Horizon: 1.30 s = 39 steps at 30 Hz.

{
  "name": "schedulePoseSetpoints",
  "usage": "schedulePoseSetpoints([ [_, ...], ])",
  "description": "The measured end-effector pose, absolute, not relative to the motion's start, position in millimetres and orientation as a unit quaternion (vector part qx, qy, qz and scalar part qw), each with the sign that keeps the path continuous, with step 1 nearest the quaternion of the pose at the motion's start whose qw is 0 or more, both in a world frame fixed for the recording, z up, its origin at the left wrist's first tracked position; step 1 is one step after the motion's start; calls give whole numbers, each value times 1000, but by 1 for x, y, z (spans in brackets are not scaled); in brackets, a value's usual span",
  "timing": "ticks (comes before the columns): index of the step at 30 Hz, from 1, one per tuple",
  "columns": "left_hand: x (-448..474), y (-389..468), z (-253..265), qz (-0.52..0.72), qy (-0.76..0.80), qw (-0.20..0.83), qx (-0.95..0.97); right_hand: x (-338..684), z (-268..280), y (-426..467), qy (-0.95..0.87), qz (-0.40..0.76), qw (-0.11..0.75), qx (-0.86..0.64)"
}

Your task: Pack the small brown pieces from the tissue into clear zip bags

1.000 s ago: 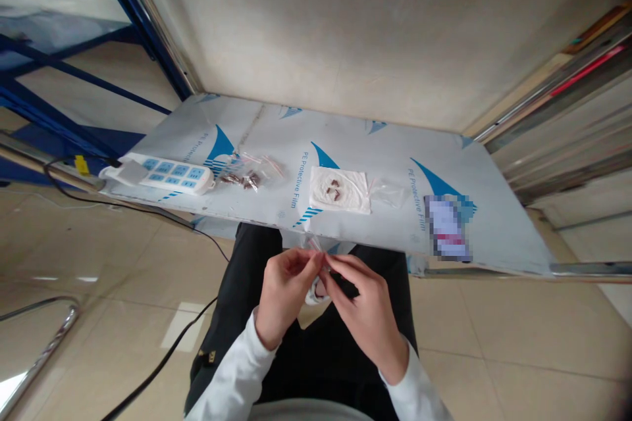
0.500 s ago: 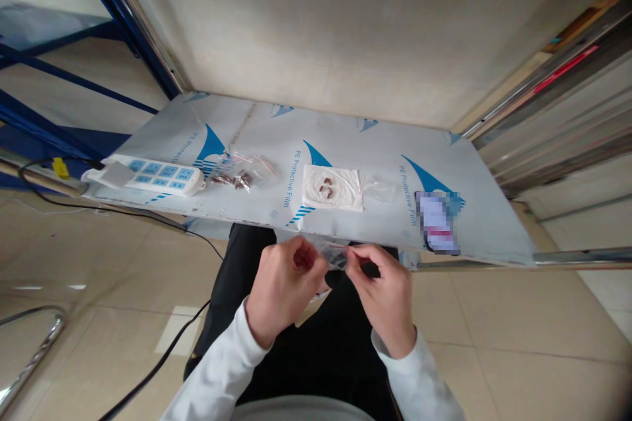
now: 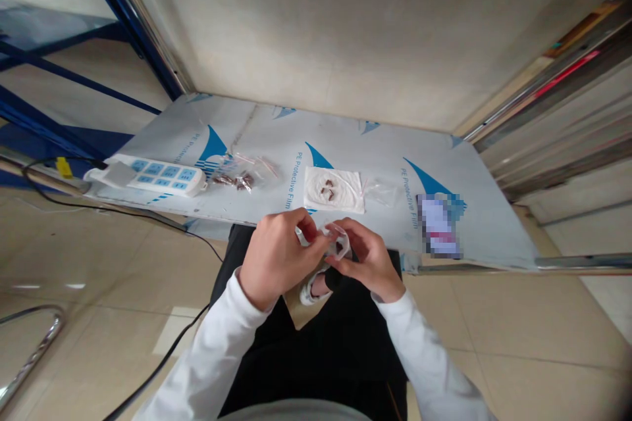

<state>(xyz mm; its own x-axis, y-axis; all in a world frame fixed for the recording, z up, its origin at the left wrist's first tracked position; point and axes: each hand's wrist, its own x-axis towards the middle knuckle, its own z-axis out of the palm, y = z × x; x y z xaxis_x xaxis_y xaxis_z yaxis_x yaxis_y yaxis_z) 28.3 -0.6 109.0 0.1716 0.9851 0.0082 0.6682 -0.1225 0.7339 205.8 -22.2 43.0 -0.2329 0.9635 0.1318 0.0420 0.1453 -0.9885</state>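
Clear plastic bag point(image 3: 340, 248) is held between your two hands, just off the near edge of the worktop point(image 3: 484, 223). Your left hand point(image 3: 284, 256) has its fingers curled in, thumb and forefinger nearly together at the bag's left side; the exact pinch is partly hidden. Your right hand point(image 3: 368, 256) has thumb and forefinger parted around the right side, gripping the film. The bag appears rounded out; whether anything is inside cannot be told. Light, even tension from both sides is advisable, since film this thin may crease or tear. Working above the worktop would be safer: anything dropped here could reach the floor point(image 3: 474, 316).
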Motion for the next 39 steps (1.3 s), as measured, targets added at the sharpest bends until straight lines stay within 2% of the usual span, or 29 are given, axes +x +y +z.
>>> schedulePoseSetpoints([
  [3, 20, 5, 103, 284, 618, 234, 695, 221, 42, 6, -647, 414, 413, -489],
  [5, 8, 14, 89, 289, 645, 205, 677, 236, 42, 39, -701, 313, 334, -547],
  [9, -22, 41, 43, 217, 725, 167, 632, 256, 42, 110, -821, 71, 4, -566],
  [10, -29, 48, 31, 202, 735, 163, 627, 257, 42, 124, -830, 34, -56, -553],
  [12, -40, 62, 10, 193, 745, 153, 620, 254, 43, 142, -837, -4, -117, -534],
  [15, -49, 80, -13, 214, 748, 121, 616, 240, 42, 152, -847, -40, -161, -505],
  [21, -49, 101, -34, 196, 721, 66, 661, 218, 44, 147, -860, -98, -199, -459],
  [32, -48, 110, -39, 180, 699, 16, 692, 235, 60, 133, -875, -158, -174, -424],
  [34, -50, 113, -41, 175, 694, 8, 698, 247, 59, 135, -869, -139, -142, -453],
  [37, -52, 115, -43, 169, 684, -4, 710, 278, 48, 136, -802, -80, -78, -586],
  [39, -54, 116, -44, 166, 682, -8, 713, 302, 35, 133, -745, -49, -64, -662],
])
